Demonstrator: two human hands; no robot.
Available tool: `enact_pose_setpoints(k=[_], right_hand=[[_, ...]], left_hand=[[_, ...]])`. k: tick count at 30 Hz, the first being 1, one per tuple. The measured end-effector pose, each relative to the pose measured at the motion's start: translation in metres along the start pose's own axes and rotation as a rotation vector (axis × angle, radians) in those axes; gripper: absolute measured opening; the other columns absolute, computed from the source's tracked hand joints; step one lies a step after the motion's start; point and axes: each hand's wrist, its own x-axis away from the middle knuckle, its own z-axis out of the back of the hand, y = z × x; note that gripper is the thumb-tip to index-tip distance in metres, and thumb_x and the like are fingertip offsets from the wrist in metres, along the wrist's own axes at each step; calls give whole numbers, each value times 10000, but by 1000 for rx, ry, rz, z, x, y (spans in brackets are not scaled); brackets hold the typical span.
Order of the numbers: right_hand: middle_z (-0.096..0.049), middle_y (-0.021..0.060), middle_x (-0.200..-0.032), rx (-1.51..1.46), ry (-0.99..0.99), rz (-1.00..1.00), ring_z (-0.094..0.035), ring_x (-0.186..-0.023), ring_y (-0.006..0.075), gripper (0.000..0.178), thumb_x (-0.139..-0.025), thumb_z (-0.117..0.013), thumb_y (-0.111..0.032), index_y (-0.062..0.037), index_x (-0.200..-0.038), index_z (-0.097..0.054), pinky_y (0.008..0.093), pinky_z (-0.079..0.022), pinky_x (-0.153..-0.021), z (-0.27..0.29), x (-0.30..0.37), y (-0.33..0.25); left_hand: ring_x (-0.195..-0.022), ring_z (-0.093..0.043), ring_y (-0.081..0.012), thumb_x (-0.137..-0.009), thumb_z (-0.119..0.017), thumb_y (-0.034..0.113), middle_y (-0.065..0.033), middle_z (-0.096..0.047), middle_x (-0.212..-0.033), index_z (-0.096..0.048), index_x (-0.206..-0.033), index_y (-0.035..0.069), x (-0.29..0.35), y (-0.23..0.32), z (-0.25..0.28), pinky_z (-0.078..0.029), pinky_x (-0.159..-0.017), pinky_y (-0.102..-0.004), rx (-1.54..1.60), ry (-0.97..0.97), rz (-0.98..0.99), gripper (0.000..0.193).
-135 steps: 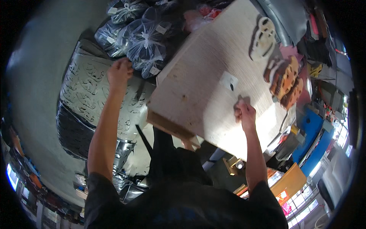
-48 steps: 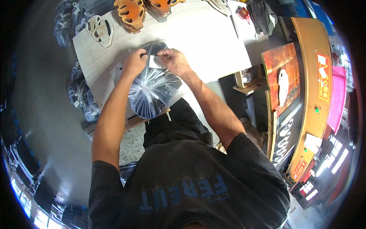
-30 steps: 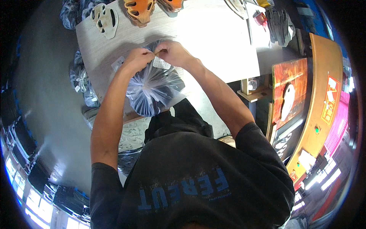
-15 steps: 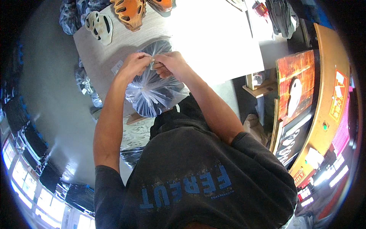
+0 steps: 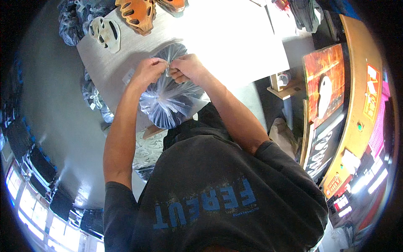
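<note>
A clear plastic bag (image 5: pixel 166 105) with dark contents sits at the near edge of the table (image 5: pixel 100 63), against my front. Its film is pulled into pleats, and a twisted part rises between my hands. My left hand (image 5: pixel 150 72) pinches this gathered plastic with thumb and fingertips. Close beside it, my right hand (image 5: pixel 187 68) is closed on the same gathered part, fingers curled under. Fingertips of both hands nearly meet. Whether a tie or string is between them is too small to make out.
Slotted flat pieces, one cream (image 5: pixel 103 33) and some orange-brown (image 5: pixel 136 14), lie at the table's far left. Filled plastic bags (image 5: pixel 69 25) stand on the floor beyond the left edge. To the right are a small wooden shelf (image 5: pixel 287 90) and a reddish board (image 5: pixel 310 90).
The view has shifted slightly. Both hands stay on the gathered plastic, with only small finger movements; the bag remains in place.
</note>
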Motion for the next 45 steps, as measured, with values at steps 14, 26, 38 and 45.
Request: enact_pose_setpoints(k=[14,26,38,45], right_hand=[[-706,81,-851,-100,-5,3,-693,-664,161,167,-942,-730,-135,29,-970,-720,305,-616,-572,0,-2,7],[-722,80,-838,-93,27,25,-706,-679,165,195,-919,-756,-129,40,-1015,-742,319,-642,-632,3,6,11],[-735,109,-886,38,-11,11,-717,-723,170,245,-917,-761,-143,61,-1050,-729,311,-639,-659,4,7,-5],[-718,96,-825,-16,-3,-1,-714,-674,176,145,-870,-742,-90,31,-945,-718,305,-638,-608,5,4,-5]], left_hand=[[-564,-399,-16,-1002,-691,197,94,-515,-711,-745,-1111,28,-9,-3,3,-279,-492,-226,-64,-58,-42,208],[-584,-423,-15,-1007,-675,210,86,-535,-719,-765,-1098,30,-8,-2,0,-305,-500,-226,-140,-20,-79,221],[-824,-735,-200,-919,-684,211,-138,-791,-892,-801,-1054,3,-13,-1,3,-561,-794,-351,-505,38,-340,274],[-827,-697,-148,-922,-694,216,-93,-782,-885,-788,-1047,-18,-16,-6,3,-555,-795,-339,-386,19,-316,281]])
